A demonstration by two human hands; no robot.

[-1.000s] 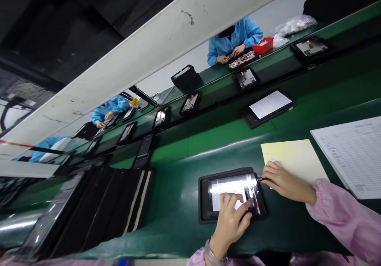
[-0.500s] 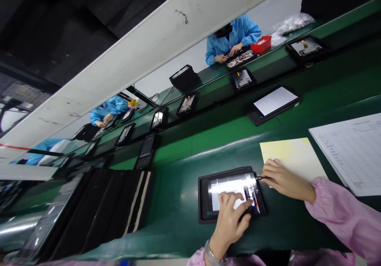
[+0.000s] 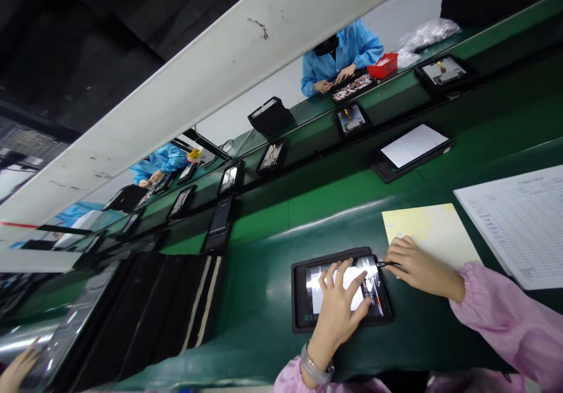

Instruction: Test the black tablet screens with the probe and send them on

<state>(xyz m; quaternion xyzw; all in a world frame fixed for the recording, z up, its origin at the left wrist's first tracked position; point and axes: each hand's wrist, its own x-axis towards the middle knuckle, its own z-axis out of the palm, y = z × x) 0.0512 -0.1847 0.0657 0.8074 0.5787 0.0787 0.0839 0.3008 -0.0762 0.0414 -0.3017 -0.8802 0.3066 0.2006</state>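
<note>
A tablet (image 3: 315, 303) with a lit screen lies in a black tray (image 3: 300, 292) on the green bench before me. My left hand (image 3: 338, 310) is over its screen with the fingers spread, the fingertips at the upper and right part of the display; exact contact is hard to see. At the tablet's right edge, my right hand (image 3: 416, 264) pinches a thin black cable plug (image 3: 387, 264) whose tip meets that edge. Beneath and behind the right hand lies a yellowish sheet of paper (image 3: 440, 229).
A printed form (image 3: 519, 223) lies at right. Beyond, another lit tablet (image 3: 414, 145) sits on the green line, with several opened devices in trays further back. Black foam trays (image 3: 162, 311) stand at left, where another person's hand (image 3: 21, 366) shows. People in blue work across the line.
My left hand's fingers have shifted up and spread over the screen. The right hand stays at the plug. Another person's hand has appeared at the lower left. Devices on the line have shifted slightly.
</note>
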